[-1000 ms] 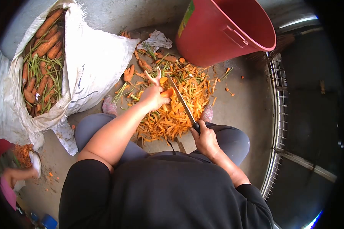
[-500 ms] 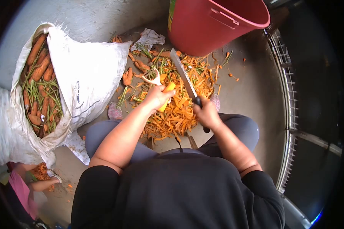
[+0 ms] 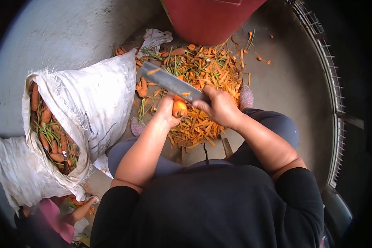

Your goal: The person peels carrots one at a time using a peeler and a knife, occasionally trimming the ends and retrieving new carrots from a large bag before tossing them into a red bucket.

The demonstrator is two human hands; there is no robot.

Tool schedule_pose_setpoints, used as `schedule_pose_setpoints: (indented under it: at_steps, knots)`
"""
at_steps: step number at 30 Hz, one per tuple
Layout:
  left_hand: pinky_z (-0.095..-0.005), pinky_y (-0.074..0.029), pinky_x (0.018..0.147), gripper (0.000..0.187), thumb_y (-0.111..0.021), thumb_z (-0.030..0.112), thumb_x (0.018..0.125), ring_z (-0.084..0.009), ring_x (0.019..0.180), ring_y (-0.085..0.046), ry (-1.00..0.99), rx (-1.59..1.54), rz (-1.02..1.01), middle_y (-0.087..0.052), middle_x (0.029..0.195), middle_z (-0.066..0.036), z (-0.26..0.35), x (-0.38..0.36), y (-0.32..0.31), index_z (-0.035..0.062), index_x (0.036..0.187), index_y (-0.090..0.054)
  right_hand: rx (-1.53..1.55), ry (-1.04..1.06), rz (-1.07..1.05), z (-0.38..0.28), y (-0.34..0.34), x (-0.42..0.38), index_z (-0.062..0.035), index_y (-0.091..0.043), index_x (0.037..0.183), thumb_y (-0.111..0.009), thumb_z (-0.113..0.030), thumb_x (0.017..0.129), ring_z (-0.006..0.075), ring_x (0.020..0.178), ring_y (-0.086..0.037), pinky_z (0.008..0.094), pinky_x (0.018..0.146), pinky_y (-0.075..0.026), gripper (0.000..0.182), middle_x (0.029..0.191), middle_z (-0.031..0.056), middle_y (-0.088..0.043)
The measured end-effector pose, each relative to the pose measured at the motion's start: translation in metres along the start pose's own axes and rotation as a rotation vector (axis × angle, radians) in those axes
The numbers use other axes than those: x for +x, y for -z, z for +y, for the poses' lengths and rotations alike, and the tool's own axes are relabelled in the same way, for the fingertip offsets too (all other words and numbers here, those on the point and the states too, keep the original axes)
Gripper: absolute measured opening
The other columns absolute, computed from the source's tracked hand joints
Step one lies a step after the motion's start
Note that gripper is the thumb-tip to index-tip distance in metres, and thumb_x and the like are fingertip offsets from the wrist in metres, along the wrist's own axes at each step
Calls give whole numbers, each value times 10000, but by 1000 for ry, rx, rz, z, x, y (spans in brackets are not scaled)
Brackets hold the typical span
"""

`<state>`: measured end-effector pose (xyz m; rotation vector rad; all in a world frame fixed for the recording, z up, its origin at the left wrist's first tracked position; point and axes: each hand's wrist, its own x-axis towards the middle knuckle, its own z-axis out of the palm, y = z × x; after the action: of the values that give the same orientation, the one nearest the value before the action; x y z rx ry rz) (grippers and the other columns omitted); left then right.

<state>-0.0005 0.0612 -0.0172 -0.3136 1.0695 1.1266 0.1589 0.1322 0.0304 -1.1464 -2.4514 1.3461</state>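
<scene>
My left hand [image 3: 167, 110] is closed around a carrot [image 3: 180, 108], its stem end pointing toward me. In my right hand [image 3: 220, 105] is a large knife [image 3: 167, 81], gripped at the handle, which the fingers hide. The broad blade slants to the upper left, just beyond the carrot and close over it, with orange bits stuck to its face. Below both hands spreads a heap of carrot peelings [image 3: 200, 130] mixed with green stalks. An unpeeled, forked carrot [image 3: 141, 87] lies left of the heap.
A white sack [image 3: 107, 89] of carrots with green tops lies open at left. Behind the heap stands a red bucket [image 3: 211, 20], with a crumpled white bag [image 3: 155, 40] beside it. Metal racking [image 3: 339, 120] runs along the right. Another person [image 3: 56, 219] sits at lower left.
The knife has swung from pointing away from me to lying leftward across the carrot. My left hand has turned the carrot so its end faces me. The whole view has shifted.
</scene>
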Motion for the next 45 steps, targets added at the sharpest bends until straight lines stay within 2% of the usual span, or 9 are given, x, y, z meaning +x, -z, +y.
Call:
schedule_pose_setpoints:
  at_steps: [5, 13, 25, 29, 32, 35, 40, 41, 45]
  knots:
    - [-360, -519, 625, 239, -465, 315, 859, -229, 787, -598, 75, -70, -64, -586, 865, -85, -3, 9, -1, 90, 926, -507, -68, 96, 122, 2, -10, -3, -7, -508, 776, -746, -438, 550, 344, 638, -556, 394, 571, -441, 542, 652, 153, -536]
    - [-352, -513, 613, 296, -467, 354, 858, -215, 800, -594, 94, -24, -209, -591, 904, -77, -8, 24, 12, 83, 964, -521, -93, 8, 122, 6, -12, 1, -10, -517, 758, -734, -445, 554, 341, 634, -556, 398, 570, -442, 527, 655, 150, -545]
    - [-379, -479, 570, 322, -465, 399, 844, -205, 705, -583, 156, -214, 110, -587, 849, -63, -15, 18, 10, 92, 926, -520, -55, -45, 3, 4, -33, -1, 3, -518, 773, -692, -454, 643, 368, 607, -558, 418, 555, -440, 507, 628, 198, -550]
    - [-283, -366, 476, 340, -376, 448, 847, -136, 593, -510, 189, 121, 19, -554, 798, 1, -1, 8, 11, 151, 949, -507, 112, -131, -142, 6, -21, 12, 22, -554, 806, -655, -512, 667, 353, 665, -588, 415, 618, -457, 560, 674, 203, -582]
    - [-264, -429, 573, 386, -361, 458, 871, -90, 711, -536, -25, 508, 184, -544, 867, -6, 4, -1, 5, 105, 932, -506, 538, -307, -206, 18, -10, 22, 52, -575, 898, -620, -541, 718, 194, 463, -553, 315, 452, -445, 622, 571, 120, -551]
    - [-242, -448, 647, 341, -531, 375, 836, -79, 773, -544, -338, 676, -123, -551, 884, -8, 18, -9, 10, 54, 951, -522, 860, -428, -317, 30, -5, 21, 5, -535, 756, -592, -554, 737, 103, 358, -434, 236, 343, -364, 562, 502, 24, -451]
    - [-250, -467, 674, 386, -739, 85, 664, -98, 748, -560, -250, 1016, -289, -585, 831, -20, 17, -21, 4, 2, 989, -547, 1081, -461, -430, 18, -2, 17, -33, -491, 710, -574, -549, 753, 58, 322, -360, 194, 302, -292, 525, 524, 0, -431]
    - [-242, -462, 635, 331, -724, 66, 678, -97, 700, -554, -263, 1000, -261, -581, 793, -19, 12, -15, 9, 5, 956, -555, 982, -471, -429, 24, -3, 19, -7, -522, 778, -643, -562, 687, 110, 418, -481, 240, 388, -402, 575, 601, 47, -514]
    - [-238, -456, 573, 222, -707, 69, 700, -108, 632, -563, -421, 1083, -148, -576, 736, -31, -1, -11, 7, -22, 856, -579, 449, -197, -203, 21, -7, 19, 50, -555, 912, -754, -599, 453, 286, 820, -603, 350, 743, -468, 820, 846, 179, -611]
